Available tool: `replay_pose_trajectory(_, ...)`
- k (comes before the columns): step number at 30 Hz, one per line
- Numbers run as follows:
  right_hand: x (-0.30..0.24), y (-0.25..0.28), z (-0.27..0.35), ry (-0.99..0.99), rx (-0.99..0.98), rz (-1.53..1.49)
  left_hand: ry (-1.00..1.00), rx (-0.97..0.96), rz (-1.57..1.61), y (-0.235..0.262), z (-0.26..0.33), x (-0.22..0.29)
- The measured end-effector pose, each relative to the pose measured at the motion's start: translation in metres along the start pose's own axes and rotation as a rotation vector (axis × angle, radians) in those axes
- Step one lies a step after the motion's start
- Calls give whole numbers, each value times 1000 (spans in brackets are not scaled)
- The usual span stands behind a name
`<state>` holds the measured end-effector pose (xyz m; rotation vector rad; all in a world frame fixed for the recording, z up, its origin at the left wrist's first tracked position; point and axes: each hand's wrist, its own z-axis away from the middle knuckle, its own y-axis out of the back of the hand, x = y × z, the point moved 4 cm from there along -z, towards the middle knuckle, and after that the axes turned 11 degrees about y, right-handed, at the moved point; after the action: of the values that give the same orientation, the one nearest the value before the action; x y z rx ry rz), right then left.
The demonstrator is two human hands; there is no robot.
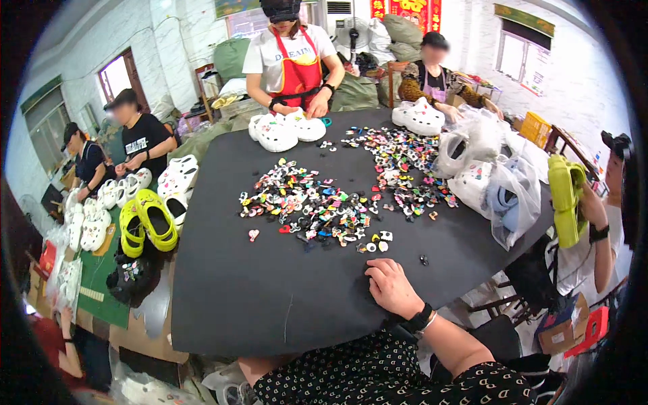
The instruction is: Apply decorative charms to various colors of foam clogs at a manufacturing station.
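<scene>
My right hand (393,289) lies palm down on the black tabletop (250,290), its fingers loosely stretched and no object visible in it. Just beyond its fingertips are a few white and yellow shoe charms (383,246), at the near edge of a wide pile of small colourful charms (317,206). A small black charm (424,259) sits by itself to the right of the hand. My left hand does not show; only a bit of bare skin, perhaps that forearm, appears below the table's front edge.
Across the table a person in a red apron handles white clogs (277,131). Another white clog (418,117) and plastic-bagged clogs (503,192) stand at the right. A person on the right holds lime-green clogs (567,201). Yellow-green clogs (156,219) sit at the left, near other workers.
</scene>
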<state>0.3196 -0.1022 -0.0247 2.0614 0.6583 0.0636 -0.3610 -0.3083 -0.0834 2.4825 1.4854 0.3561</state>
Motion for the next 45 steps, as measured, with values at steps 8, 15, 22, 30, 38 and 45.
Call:
replay_pose_trajectory(8,6,6,6,-22,30,17,-42,-576,677,86,-127,42)
replay_pose_trajectory(15,7,-3,7,-10,31,-18,33,-1099,1072,136,-194,151)
replay_pose_trajectory(22,5,-1,11,6,40,-6,-641,-1147,1290,181,-172,338)
replay_pose_trajectory(30,11,-5,19,-10,51,-17,-803,-1197,1367,210,-108,482)
replay_pose_trajectory(38,13,-4,12,5,91,-57,-735,-1220,1453,181,-70,498)
replay_pose_trajectory(45,6,3,2,1,88,-281,-606,-1080,1338,150,-79,428)
